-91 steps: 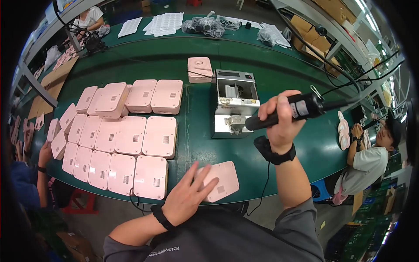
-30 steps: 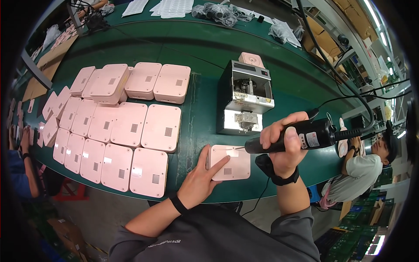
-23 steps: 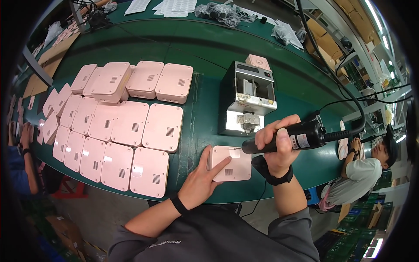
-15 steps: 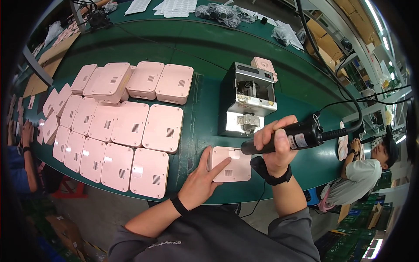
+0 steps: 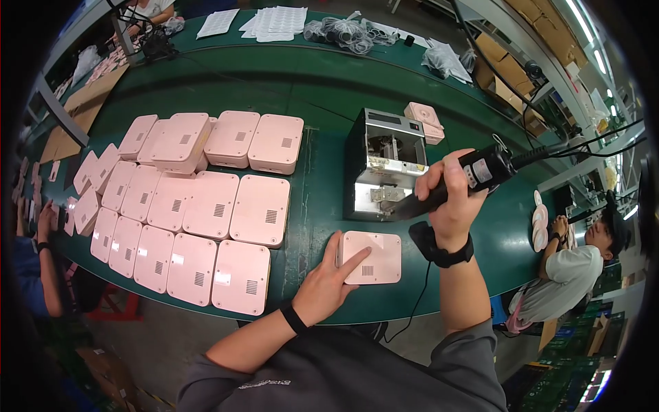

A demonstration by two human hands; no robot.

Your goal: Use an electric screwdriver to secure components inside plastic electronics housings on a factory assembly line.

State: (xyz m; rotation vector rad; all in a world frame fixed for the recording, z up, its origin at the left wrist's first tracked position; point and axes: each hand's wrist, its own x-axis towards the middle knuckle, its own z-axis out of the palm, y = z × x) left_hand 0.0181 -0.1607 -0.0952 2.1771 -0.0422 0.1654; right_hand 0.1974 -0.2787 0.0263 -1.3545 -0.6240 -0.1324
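Right hand [image 5: 447,199] has swung the black screwdriver [image 5: 487,169] from the pink case [image 5: 382,262] (its earlier stop) to the silver-fronted machine [image 5: 392,167].

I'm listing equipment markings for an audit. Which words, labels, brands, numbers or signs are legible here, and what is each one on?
None reads clearly enough to quote.
Pale label on the black handheld tool in the right hand: too small to read.
Pale print on the dark grey shirt: too blurred.
Marks on the silver-and-black machine: too small to tell whether they are lettering.
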